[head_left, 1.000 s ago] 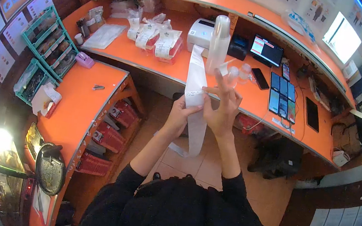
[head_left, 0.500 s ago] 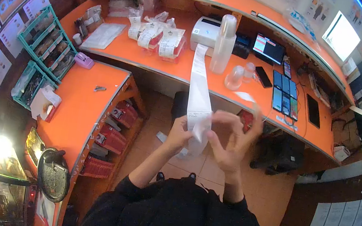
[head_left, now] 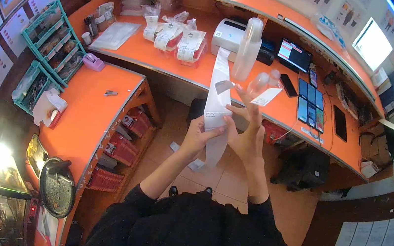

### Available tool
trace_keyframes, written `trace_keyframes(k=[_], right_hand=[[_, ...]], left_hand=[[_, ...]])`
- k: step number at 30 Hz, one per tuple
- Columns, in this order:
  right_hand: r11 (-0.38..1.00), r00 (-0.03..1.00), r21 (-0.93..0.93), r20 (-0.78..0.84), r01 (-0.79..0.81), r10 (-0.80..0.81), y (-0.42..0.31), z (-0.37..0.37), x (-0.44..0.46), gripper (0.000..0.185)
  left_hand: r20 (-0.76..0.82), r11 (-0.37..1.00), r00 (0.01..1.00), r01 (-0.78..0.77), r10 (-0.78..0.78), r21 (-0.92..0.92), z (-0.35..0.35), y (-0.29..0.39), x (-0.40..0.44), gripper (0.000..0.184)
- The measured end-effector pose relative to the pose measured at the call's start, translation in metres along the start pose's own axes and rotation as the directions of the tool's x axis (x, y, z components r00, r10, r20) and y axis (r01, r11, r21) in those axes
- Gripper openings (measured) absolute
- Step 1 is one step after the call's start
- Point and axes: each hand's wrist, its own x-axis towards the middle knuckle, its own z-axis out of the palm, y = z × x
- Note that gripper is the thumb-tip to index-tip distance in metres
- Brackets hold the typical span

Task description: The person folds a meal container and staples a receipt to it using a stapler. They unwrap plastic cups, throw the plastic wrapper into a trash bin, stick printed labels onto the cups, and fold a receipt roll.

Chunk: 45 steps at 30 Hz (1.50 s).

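A long strip of white printed labels [head_left: 218, 98] runs down from the white label printer [head_left: 229, 36] and hangs past the counter edge. My left hand [head_left: 197, 137] pinches the strip from the left, its thumb lying across the paper below a few printed lines. At the strip's right edge, the thumb and a finger of my right hand [head_left: 249, 137] close on the paper, while other fingers point upward. A loose white label [head_left: 266, 97] is at those raised fingers, seemingly stuck to them. Another small curled paper piece [head_left: 223, 86] shows in front of the strip.
Bagged orders with receipts [head_left: 168, 35] sit left of the printer. Stacked plastic cups [head_left: 248, 50], a black phone [head_left: 289, 85], a lit screen [head_left: 294, 54] and several phones [head_left: 311, 105] lie rightward. A side counter [head_left: 94, 109] holds a purple tape dispenser [head_left: 93, 62].
My right hand has risen slightly and its thumb and finger have come to the strip's edge. The loose label now stands out at its raised fingers. My left hand has barely moved.
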Motion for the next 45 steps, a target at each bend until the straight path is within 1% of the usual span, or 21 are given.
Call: trace_keyframes(k=[1,2,4,5,8,10,11,13,17,20,22,25,29,32,33,35,36,39,42,44,45], right_hand=[[0.989,0.998,-0.130,0.026,0.064,-0.061,-0.004,-0.002,0.003,0.079],[0.989,0.998,-0.129,0.029,0.065,-0.062,-0.009,-0.005,0.005,0.079],[0.932,0.983,-0.341,0.173,0.119,-0.062,-0.019,-0.009,0.008,0.095],[0.932,0.983,-0.341,0.174,0.119,-0.061,-0.017,-0.008,0.005,0.095],[0.948,0.983,-0.269,0.107,0.171,-0.147,-0.010,-0.002,-0.005,0.095],[0.994,0.998,-0.105,0.048,-0.035,0.040,-0.010,0.002,-0.006,0.078],[0.994,0.998,-0.107,0.047,-0.038,0.043,-0.011,0.004,-0.004,0.078],[0.973,0.985,0.158,0.012,-0.170,0.170,-0.014,0.006,0.000,0.083],[0.946,0.969,0.212,0.047,-0.246,0.242,-0.012,0.008,0.006,0.084],[0.980,0.985,0.108,0.060,-0.168,0.163,-0.009,0.008,0.005,0.084],[0.998,1.000,-0.060,-0.001,0.003,-0.003,-0.004,0.010,-0.001,0.086],[0.969,0.997,-0.236,0.003,0.072,-0.074,-0.012,0.008,-0.001,0.089],[0.971,0.999,-0.237,-0.005,0.045,-0.047,-0.019,0.009,-0.011,0.090],[0.982,0.995,-0.167,0.031,0.094,-0.090,-0.037,0.008,-0.021,0.093],[0.987,0.999,0.157,0.025,0.035,-0.039,-0.050,0.012,-0.024,0.092],[0.885,0.999,0.466,0.036,-0.023,0.007,-0.069,0.006,-0.016,0.091],[0.898,0.998,0.439,0.059,-0.043,0.019,-0.081,-0.003,-0.006,0.094],[0.898,0.995,0.429,0.063,-0.095,0.076,-0.076,-0.003,0.000,0.099],[0.889,0.998,0.454,0.055,-0.061,0.040,-0.046,0.007,0.001,0.103],[0.899,0.986,0.425,0.071,0.107,-0.150,-0.034,0.012,0.000,0.101],[0.899,0.985,0.425,0.076,0.107,-0.153,-0.035,0.012,0.001,0.100]], left_hand=[[-0.004,1.000,1.000,0.016,-0.016,-0.010,0.001,0.003,-0.003,0.035],[-0.010,0.999,0.999,0.031,-0.032,-0.020,0.002,0.006,-0.005,0.036],[-0.009,1.000,1.000,0.024,-0.024,-0.014,0.004,0.009,-0.009,0.036],[-0.003,1.000,1.000,0.016,-0.016,-0.006,0.004,0.010,-0.010,0.036],[0.014,1.000,1.000,0.020,-0.020,0.020,0.000,0.007,-0.011,0.037],[0.007,1.000,1.000,0.023,-0.023,0.019,-0.002,0.004,-0.011,0.037],[0.000,1.000,1.000,0.024,-0.024,0.019,-0.002,0.002,-0.010,0.037],[-0.011,1.000,1.000,0.015,-0.015,0.014,-0.002,0.000,-0.007,0.036],[0.014,0.997,1.000,-0.022,0.021,0.074,-0.013,-0.008,0.008,0.035],[0.069,0.997,0.997,-0.033,0.028,0.071,-0.010,-0.003,0.010,0.034],[0.054,0.999,0.998,-0.022,0.020,0.029,-0.003,0.001,0.005,0.033],[0.038,1.000,0.999,-0.011,0.012,-0.010,-0.001,0.002,-0.002,0.034],[0.045,0.999,0.999,0.032,-0.031,-0.028,-0.004,0.002,-0.013,0.037],[0.089,0.998,0.995,0.041,-0.037,-0.044,-0.010,0.002,-0.024,0.039],[0.088,0.998,0.995,0.038,-0.034,-0.044,-0.013,0.003,-0.029,0.039],[-0.015,0.981,0.982,0.190,-0.190,0.030,-0.018,0.003,-0.036,0.041],[-0.017,0.981,0.982,0.190,-0.190,0.031,-0.018,0.003,-0.038,0.041],[0.006,0.997,1.000,-0.018,0.019,-0.073,-0.010,0.016,-0.045,0.039],[0.004,0.994,1.000,0.001,0.000,-0.108,-0.009,0.022,-0.044,0.038],[0.001,0.995,1.000,-0.024,0.025,-0.100,-0.008,0.025,-0.043,0.038],[0.000,0.995,0.999,-0.042,0.042,-0.093,-0.008,0.027,-0.043,0.037]])
